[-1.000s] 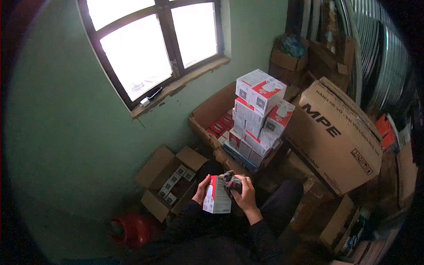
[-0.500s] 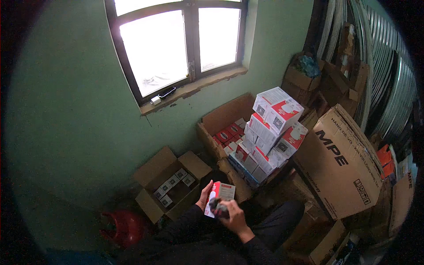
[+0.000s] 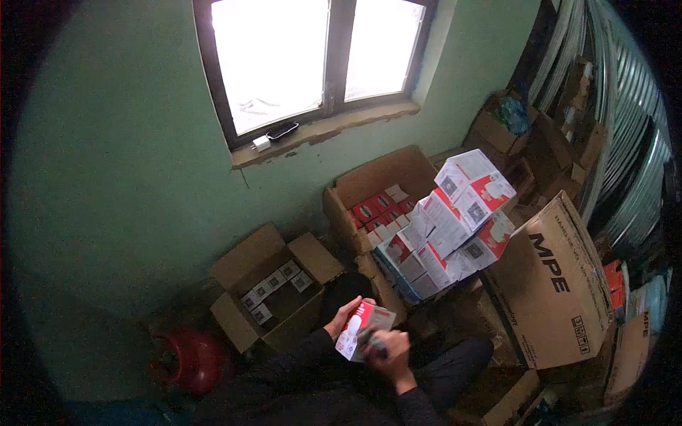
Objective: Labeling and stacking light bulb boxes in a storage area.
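Observation:
A red-and-white carton [image 3: 349, 336] with a bulb-shaped picture on it is tilted in front of me. My left hand [image 3: 342, 319] is closed on its left edge. My right hand [image 3: 395, 356] closes round a dark, blurred object [image 3: 375, 347] against the carton's right side; whether that is a brush or a bunched cloth cannot be made out. Left of my hands, an open cardboard box [image 3: 249, 264] holds several small cartons [image 3: 275, 279], their marked ends facing up. Beyond my hands, a larger open box [image 3: 383, 175] holds red cartons [image 3: 376, 207].
White-and-red cartons [image 3: 458, 213] are stacked at the larger box's right side. A big brown carton [image 3: 561, 284] leans farther right. A red gas cylinder [image 3: 195, 361] stands lower left. On the window sill [image 3: 320, 135] lies a white charger [image 3: 261, 143]. Metal strips [image 3: 629, 121] hang far right.
The view has shifted, and most of the scene sits differently in the picture. My right hand and the dark object have moved to the carton's right side. My left hand keeps its grip.

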A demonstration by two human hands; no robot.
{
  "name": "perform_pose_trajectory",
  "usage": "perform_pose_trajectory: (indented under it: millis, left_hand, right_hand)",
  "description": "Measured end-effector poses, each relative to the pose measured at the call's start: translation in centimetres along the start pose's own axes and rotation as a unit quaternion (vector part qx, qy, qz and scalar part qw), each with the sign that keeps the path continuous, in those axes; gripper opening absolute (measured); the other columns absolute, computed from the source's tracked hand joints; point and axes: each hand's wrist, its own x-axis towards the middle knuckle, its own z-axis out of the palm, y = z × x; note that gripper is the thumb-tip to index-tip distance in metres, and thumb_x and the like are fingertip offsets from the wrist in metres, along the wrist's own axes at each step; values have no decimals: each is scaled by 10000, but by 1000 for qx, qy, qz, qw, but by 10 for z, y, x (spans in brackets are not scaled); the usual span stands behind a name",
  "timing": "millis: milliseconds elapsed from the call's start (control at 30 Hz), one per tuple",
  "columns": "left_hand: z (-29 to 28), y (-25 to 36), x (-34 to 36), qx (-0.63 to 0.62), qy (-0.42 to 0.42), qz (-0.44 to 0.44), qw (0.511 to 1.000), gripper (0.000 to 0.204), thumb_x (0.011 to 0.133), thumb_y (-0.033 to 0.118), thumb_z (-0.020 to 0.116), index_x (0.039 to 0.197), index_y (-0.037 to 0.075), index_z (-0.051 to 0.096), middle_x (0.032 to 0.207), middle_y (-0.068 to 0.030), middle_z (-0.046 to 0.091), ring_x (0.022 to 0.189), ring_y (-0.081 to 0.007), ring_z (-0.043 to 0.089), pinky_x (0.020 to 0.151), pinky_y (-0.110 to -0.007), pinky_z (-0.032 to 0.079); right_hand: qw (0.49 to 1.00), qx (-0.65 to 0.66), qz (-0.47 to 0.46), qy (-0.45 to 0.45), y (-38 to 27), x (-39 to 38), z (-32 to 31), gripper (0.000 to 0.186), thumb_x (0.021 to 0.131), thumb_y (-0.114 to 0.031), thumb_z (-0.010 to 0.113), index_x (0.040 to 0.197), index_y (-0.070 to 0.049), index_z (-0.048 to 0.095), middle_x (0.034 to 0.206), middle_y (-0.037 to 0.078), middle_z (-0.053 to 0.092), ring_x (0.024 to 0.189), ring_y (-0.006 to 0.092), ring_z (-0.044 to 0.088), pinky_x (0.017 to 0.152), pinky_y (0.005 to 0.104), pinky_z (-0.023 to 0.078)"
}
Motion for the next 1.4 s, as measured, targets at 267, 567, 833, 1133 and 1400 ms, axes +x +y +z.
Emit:
perform_pose_trajectory:
  millis: [267,567,833,1133,1400]
  left_hand:
    - [-22,1,17,-15,21,26,999,588,1098,547,487,1390,52,613,1372,-232,677,1230,-352,683,1087,-506,531]
    - [-5,-2,4,34,-84,-71,993,631,1094,539,504,1546,98,518,1324,-150,704,1172,-230,700,1044,-414,550]
    - [8,-2,1,124,93,-59,986,490,1044,435,645,1403,102,622,1134,-74,754,907,-171,739,842,-348,605]
    - [38,9,-5,105,198,83,971,422,981,285,695,1350,104,599,1124,-78,747,933,-206,751,851,-364,615]
    - [88,62,28,243,153,431,856,418,937,90,705,1322,58,546,1223,-52,628,1084,-165,640,932,-313,545]
  right_hand:
    - [989,17,-111,-101,6,18,13,439,794,-315,819,1182,-140,713,809,89,587,748,348,620,712,490,492]
    - [848,78,423,310,135,-20,20,323,957,-141,727,1246,-35,631,1030,62,709,875,184,679,823,370,559]
    - [868,338,362,38,98,-21,54,584,1074,-507,563,1418,-36,601,1386,168,618,1318,286,556,1169,432,384]
    - [765,462,438,98,59,-12,58,783,1026,-588,628,1549,-35,442,1531,190,475,1357,294,511,1166,437,396]
    - [586,661,468,-2,61,-21,41,628,1047,-560,613,1429,-65,555,1233,97,718,1032,220,737,893,395,618]
